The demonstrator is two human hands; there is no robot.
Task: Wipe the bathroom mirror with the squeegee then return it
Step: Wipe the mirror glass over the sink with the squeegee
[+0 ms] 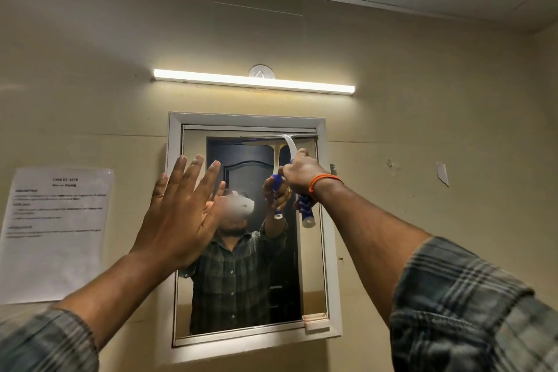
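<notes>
A white-framed mirror (314, 287) hangs on the beige wall. My right hand (300, 170) grips the blue-and-white handle of a squeegee (306, 211), and its white blade lies along the top edge of the glass at the upper right. My left hand (181, 205) is raised with its fingers straight and spread, flat against or just in front of the mirror's left side. The glass reflects a person in a plaid shirt wearing a white headset, along with the squeegee.
A lit tube light (253, 80) runs above the mirror. A printed sheet (57, 232) is stuck to the wall at the left. Small hooks or marks (442, 172) dot the wall at the right. A small ledge (315, 319) sits on the frame's lower right corner.
</notes>
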